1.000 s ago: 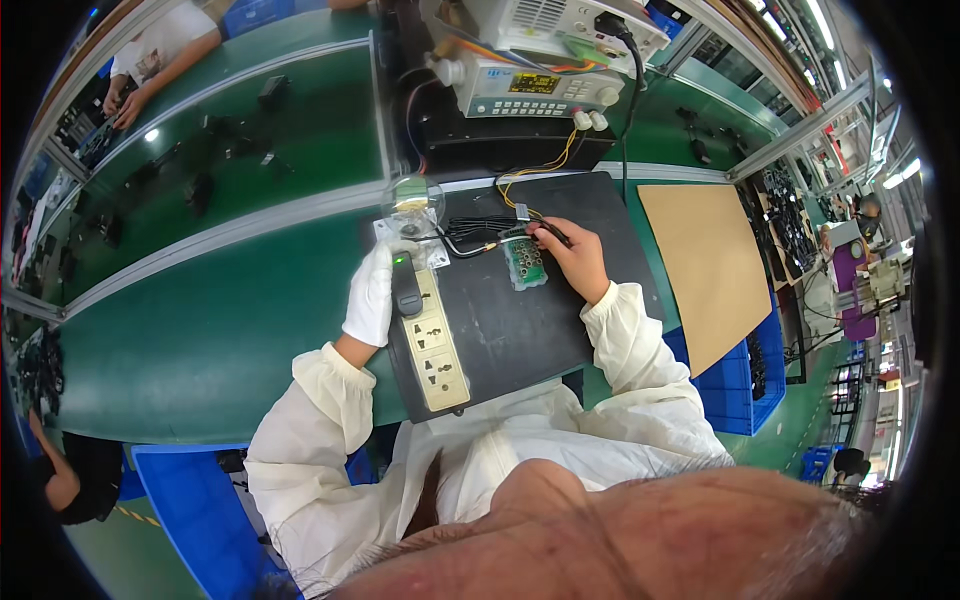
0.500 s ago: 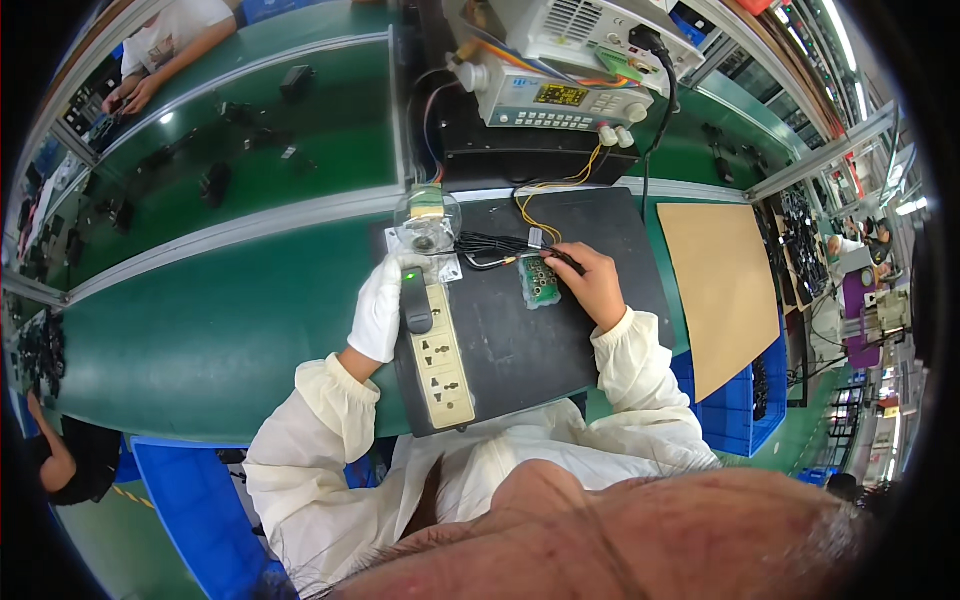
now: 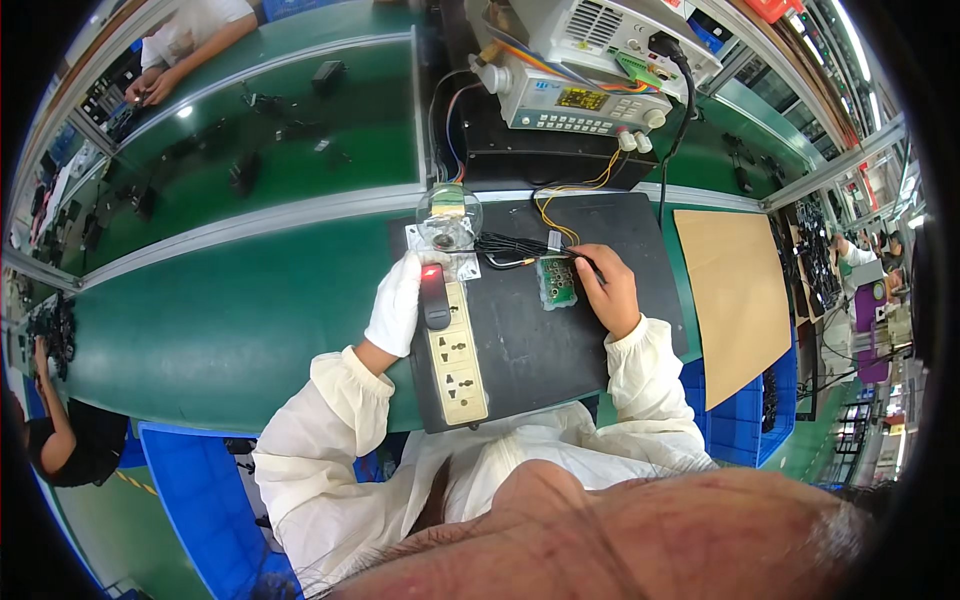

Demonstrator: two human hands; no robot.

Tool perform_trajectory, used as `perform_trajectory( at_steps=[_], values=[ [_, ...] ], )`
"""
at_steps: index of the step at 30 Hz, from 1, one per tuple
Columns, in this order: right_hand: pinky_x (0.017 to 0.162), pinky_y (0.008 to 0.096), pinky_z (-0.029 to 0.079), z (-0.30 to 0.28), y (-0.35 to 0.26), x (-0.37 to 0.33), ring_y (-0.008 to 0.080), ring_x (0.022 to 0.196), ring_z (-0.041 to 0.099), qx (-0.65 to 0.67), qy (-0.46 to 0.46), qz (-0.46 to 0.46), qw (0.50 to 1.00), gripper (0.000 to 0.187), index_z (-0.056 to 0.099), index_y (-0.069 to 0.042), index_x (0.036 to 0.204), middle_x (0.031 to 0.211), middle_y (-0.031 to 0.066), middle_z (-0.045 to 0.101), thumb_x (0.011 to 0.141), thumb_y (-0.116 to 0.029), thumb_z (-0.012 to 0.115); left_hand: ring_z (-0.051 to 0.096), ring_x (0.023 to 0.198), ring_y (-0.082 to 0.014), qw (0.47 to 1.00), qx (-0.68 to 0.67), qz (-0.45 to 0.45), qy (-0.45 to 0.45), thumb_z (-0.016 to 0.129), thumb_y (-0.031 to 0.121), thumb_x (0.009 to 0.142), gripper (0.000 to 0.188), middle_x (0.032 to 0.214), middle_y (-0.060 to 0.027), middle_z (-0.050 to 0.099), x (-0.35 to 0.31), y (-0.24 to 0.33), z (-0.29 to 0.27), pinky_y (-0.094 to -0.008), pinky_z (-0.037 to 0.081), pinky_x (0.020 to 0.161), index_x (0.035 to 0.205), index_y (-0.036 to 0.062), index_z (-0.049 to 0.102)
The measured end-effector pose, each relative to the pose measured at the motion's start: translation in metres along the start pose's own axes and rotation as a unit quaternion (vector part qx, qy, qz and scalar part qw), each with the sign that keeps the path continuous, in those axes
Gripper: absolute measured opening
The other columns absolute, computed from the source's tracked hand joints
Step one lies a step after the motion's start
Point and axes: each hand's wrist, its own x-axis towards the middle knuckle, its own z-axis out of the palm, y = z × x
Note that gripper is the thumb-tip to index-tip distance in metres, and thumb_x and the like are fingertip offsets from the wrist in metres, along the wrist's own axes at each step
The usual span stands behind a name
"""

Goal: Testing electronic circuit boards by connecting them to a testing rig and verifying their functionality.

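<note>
My left hand (image 3: 396, 306), in a white glove, is beside a black power adapter (image 3: 434, 300) whose small light glows red. Its fingers are closed near the adapter's top; what they grip is hidden. The adapter sits in a cream power strip (image 3: 455, 352). Just beyond my fingertips, a clear round cover (image 3: 462, 212) stands over a silver plate (image 3: 467, 266). My bare right hand (image 3: 612, 290) pinches the end of a bundled black cable (image 3: 510, 246), next to a green circuit board (image 3: 558, 284) with round metal parts.
A black board (image 3: 530, 370) lies under all this on the green bench. Behind stand grey bench instruments (image 3: 580, 105) with yellow leads (image 3: 548, 212). Brown cardboard (image 3: 735, 300) lies at the right, above a blue bin (image 3: 775, 400). Another blue bin (image 3: 190, 500) is at lower left. Other people work nearby.
The adapter's light has turned from green to red. The whole view has shifted slightly; both hands keep nearly the same places at the adapter and cable.
</note>
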Motion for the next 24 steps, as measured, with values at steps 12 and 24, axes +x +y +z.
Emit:
perform_trajectory(
  at_steps=[12,24],
  values=[
    [0.083,0.0329,0.053,0.0009,0.0016,0.0034,0.0271,0.094,0.067,-0.022,0.036,-0.062,0.997,0.014,0.074,-0.002,0.105,0.1,0.0114,0.068,0.091,-0.001,0.071,0.065,0.106,-0.0296,0.999,-0.029,-0.035,-0.005,0.032,0.037,0.114,0.052,0.112,-0.0165,0.069,-0.0018,0.006,-0.0036,-0.0354,0.046,0.099,0.113,-0.0008,0.068],
    [0.073,0.0308,0.049,0.0004,0.0069,-0.0003,0.0219,0.082,0.059,-0.048,0.027,-0.045,0.997,0.022,0.076,-0.002,0.107,0.092,0.0082,0.057,0.085,-0.002,0.079,0.065,0.099,-0.0207,1.0,0.005,-0.015,-0.003,0.023,0.047,0.114,0.064,0.107,-0.0108,0.07,-0.0009,0.0003,-0.0022,-0.033,0.048,0.096,0.114,0.0021,0.069]
  ],
)
